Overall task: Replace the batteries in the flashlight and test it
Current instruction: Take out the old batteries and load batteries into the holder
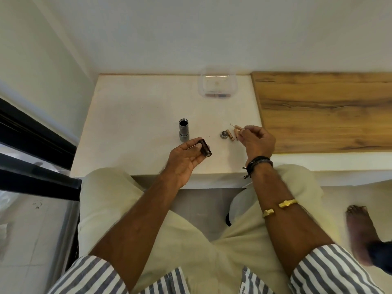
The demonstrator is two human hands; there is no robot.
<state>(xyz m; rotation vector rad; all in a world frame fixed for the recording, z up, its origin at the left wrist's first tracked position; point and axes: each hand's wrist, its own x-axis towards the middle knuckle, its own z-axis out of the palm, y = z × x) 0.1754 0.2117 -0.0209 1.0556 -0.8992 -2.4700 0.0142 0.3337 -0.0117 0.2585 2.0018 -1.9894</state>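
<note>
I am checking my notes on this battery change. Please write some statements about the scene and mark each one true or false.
1. The flashlight body stands upright on the white table, open end up. True.
2. The left hand holds a dark battery holder. True.
3. The clear container stands between the two hands. False: it stands at the far edge of the table, by the wall.
4. The end cap is screwed onto the flashlight body. False: it lies on the table beside the loose batteries.
5. The right hand pinches a battery. True.
</note>
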